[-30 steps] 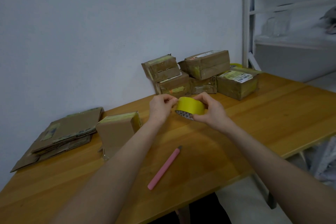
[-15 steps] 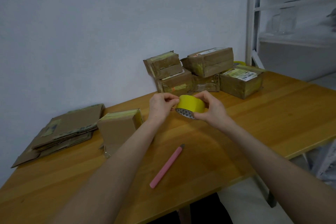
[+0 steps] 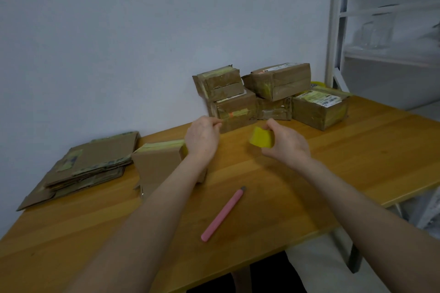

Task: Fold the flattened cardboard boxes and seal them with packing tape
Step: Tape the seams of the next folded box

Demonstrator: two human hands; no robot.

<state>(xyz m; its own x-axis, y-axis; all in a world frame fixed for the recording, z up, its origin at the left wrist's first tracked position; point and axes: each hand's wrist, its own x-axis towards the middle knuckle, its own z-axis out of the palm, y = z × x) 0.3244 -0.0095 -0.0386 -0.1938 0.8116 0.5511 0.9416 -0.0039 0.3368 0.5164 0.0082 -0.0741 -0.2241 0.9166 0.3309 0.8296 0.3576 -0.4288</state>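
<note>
Left hand [image 3: 202, 138] had drawn leftward away from the tape roll [image 3: 261, 138], fingertips pinched, contents indiscernible; right hand [image 3: 283, 143] clasped the roll, beyond the pink cutter [image 3: 222, 215].

A honey-coloured wooden bench [image 3: 362, 159] stretches out in front of me, its grain running left to right. On it, near my edge, lies a slim pink cutter [image 3: 222, 214] — set at an angle, its grey tip pointing away from me and to the right. Behind the bench rises a plain pale wall [image 3: 119, 43]. At the right stands a white metal shelving frame [image 3: 333, 31]; on one shelf sit clear containers [image 3: 378, 33] — too blurred to tell more.
</note>
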